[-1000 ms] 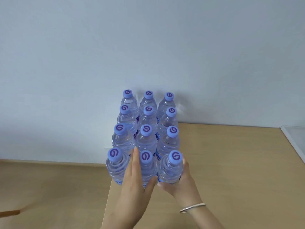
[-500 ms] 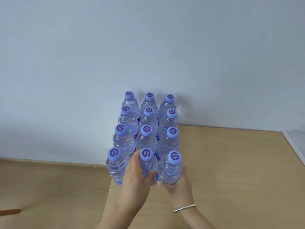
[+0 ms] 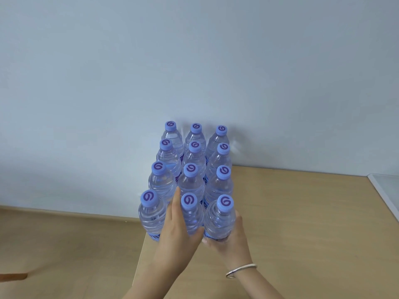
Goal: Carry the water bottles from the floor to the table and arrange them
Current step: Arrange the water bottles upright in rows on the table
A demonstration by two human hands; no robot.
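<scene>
you are at the arranging step: twelve water bottles [image 3: 192, 186] stand upright on the counter [image 3: 291, 223] in a tight block, three across and four deep, at its far left corner against the wall [image 3: 194, 61]. your left hand [image 3: 176, 238] lies between the near left bottle [image 3: 151, 214] and the near middle bottle [image 3: 192, 216], fingers straight along the middle bottle's left side and thumb at its near face, so that grip reads as a flat press rather than a clasp. your right hand [image 3: 232, 238] cups the near right bottle [image 3: 219, 222] low down from the near side, fingers curled round it; a bracelet [image 3: 240, 270] sits on that wrist.

the near row looks nearly square with the rows behind it, so the next move probably calls for only a small nudge to close the gaps, then letting go (the near left bottle stands right at the counter's left edge, so push gently that way).

each blue cap [image 3: 225, 203] carries a purple swirl mark. the labels low on the bottles are mostly hidden, and no writing can be read.
</scene>
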